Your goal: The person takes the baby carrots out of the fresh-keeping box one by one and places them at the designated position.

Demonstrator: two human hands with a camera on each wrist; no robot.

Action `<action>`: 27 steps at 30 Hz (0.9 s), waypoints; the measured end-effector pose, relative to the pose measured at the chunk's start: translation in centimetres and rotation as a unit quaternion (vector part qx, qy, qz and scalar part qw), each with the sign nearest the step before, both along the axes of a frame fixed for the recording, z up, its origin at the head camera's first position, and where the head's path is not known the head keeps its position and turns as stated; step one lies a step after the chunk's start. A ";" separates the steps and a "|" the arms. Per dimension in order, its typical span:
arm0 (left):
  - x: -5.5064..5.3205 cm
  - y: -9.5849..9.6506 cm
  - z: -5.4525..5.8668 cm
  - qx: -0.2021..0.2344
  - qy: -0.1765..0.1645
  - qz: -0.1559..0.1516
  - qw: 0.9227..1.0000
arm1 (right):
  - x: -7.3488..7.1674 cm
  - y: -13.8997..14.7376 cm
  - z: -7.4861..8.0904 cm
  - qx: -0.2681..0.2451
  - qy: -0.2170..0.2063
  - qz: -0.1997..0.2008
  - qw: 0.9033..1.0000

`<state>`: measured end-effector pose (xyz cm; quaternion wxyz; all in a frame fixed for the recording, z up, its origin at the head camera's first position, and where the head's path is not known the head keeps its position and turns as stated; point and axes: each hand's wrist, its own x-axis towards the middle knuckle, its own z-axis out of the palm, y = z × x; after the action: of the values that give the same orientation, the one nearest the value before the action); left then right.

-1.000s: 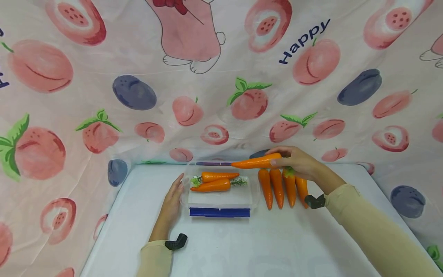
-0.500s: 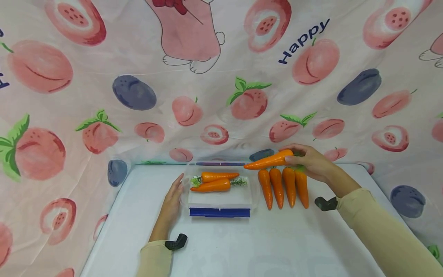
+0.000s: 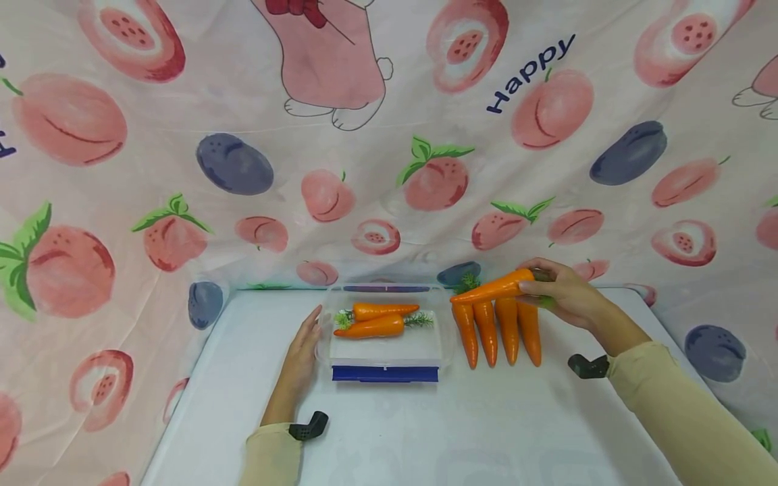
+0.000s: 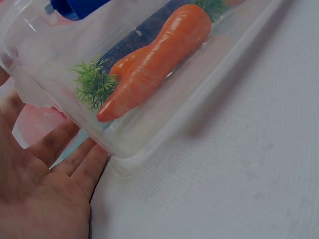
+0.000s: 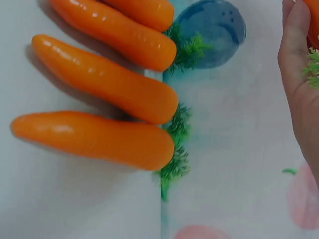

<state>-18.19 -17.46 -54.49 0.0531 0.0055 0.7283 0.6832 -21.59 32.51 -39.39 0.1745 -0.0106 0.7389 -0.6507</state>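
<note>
In the head view my right hand (image 3: 562,291) grips a plastic-looking orange carrot (image 3: 494,288) by its thick end, tip pointing left, over the tops of a row of several carrots (image 3: 488,337). The right wrist view shows these row carrots (image 5: 99,142) close up, with the hand at the right edge. My left hand (image 3: 302,347) rests with fairly straight fingers against the left end of a clear plastic box (image 3: 385,351). Inside the box lie two carrots (image 3: 371,327) side by side, pointing opposite ways. In the left wrist view the fingertips touch the box wall (image 4: 119,149).
A blue latch flap (image 3: 385,373) hangs at the box's front, with another blue strip along its back. The white table (image 3: 389,432) ends at a fruit-printed cloth (image 3: 377,189) behind. The row of carrots lies just right of the box.
My right hand has moved right with its carrot, from above the box's back right corner to over the row. The left hand and the box have stayed in place.
</note>
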 end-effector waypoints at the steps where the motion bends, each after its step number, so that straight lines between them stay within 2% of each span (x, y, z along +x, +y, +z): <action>1: 0.0 0.0 0.0 0.003 0.000 -0.001 1.000 | 0.0 0.3 -0.1 0.002 -0.001 -0.005 1.000; 9: -0.1 0.0 -0.1 0.017 0.002 -0.004 1.000 | 0.3 2.4 -1.0 -0.008 -0.011 -0.030 0.999; 14: -0.2 0.1 -0.1 0.019 0.010 -0.003 1.000 | 0.4 3.5 -1.3 -0.001 -0.023 -0.064 0.998; 18: -0.2 0.1 -0.1 0.014 0.008 -0.001 1.000 | 0.5 4.2 -1.6 -0.022 -0.031 -0.083 0.996; 27: -0.1 0.1 0.0 0.013 0.005 0.000 1.000 | 0.9 5.7 -2.5 -0.040 -0.022 -0.089 0.995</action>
<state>-18.24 -17.39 -54.51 0.0494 0.0093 0.7198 0.6924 -20.72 38.19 -41.93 0.1317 0.0623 0.7063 -0.6928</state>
